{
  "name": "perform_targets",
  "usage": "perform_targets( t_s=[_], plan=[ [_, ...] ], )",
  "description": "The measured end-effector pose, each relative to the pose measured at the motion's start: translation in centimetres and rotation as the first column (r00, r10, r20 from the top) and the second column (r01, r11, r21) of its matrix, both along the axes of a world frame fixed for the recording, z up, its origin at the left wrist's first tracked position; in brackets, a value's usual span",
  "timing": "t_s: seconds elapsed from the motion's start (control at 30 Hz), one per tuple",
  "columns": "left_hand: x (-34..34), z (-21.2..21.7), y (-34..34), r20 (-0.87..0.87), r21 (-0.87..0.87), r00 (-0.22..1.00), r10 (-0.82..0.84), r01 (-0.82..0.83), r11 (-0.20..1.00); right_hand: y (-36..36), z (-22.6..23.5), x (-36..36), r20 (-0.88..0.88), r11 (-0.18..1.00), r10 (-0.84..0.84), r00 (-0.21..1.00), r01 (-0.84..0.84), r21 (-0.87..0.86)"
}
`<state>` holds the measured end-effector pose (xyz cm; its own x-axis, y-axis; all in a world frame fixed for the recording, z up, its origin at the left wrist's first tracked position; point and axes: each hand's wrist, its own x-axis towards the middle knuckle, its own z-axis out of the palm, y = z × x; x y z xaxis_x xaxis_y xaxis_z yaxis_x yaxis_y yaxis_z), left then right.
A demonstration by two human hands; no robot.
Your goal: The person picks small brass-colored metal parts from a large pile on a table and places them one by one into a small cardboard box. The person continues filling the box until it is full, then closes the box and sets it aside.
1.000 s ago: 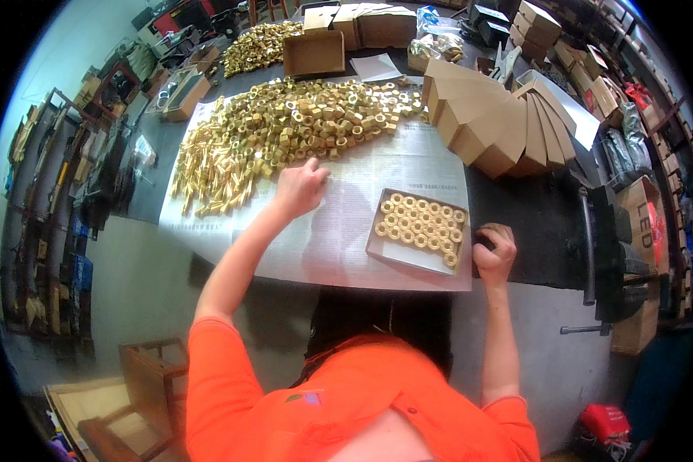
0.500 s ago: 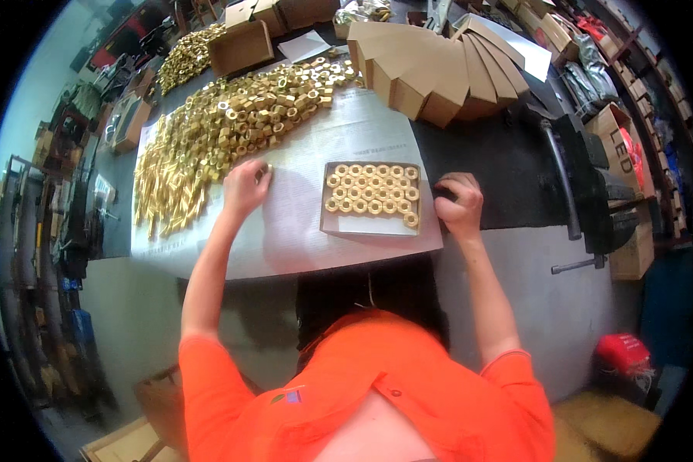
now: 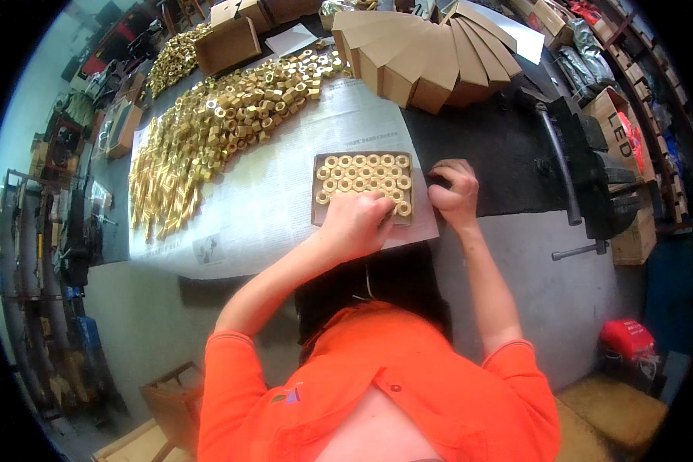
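I see the left hand [image 3: 356,223] curled over the tray [image 3: 320,202] of brass nuts [image 3: 362,171] on the bench [image 3: 508,146], w/ fingers down among them; can't tell if pinching. Right hand [image 3: 456,192] rests loosely closed just beside tray's right edge.

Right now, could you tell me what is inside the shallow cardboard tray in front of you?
The cardboard tray holds rows of brass hex nuts lying flat, side by side. The left hand covers its near edge, so any nuts or gaps beneath it are hidden.
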<state>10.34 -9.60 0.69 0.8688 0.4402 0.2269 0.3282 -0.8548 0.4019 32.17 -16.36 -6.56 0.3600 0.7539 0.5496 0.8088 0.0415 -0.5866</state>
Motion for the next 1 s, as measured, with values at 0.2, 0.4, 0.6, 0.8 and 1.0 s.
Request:
perform_targets(
  t_s=[0.2,0.4,0.6,0.8,1.0],
  plan=[
    [0.2,-0.6,-0.2,-0.007,-0.04,0.999,0.042,-0.042,0.998,-0.1,0.1,-0.2,-0.007,1.0,-0.002,1.0,0.002,0.006],
    [0.4,-1.0,0.3,-0.071,-0.065,0.997,0.042,-0.047,0.997,0.0,0.1,-0.2,0.003,1.0,0.002,1.0,-0.002,-0.015],
    [-0.5,-0.2,1.0,0.046,-0.144,0.999,-0.021,0.028,0.989,0.0,0.3,0.0,-0.004,0.999,0.027,1.0,-0.027,-0.018],
    [-8.4,0.0,8.5,0.275,-0.083,0.874,0.4,-0.392,0.916,0.0,0.2,-0.2,-0.015,0.999,0.021,1.0,-0.021,-0.029],
    [-19.1,-1.9,15.4,0.024,0.215,0.545,0.838,-0.822,0.528,0.1,0.4,-0.3,-0.016,0.999,0.037,0.999,-0.037,-0.015]
  ],
)
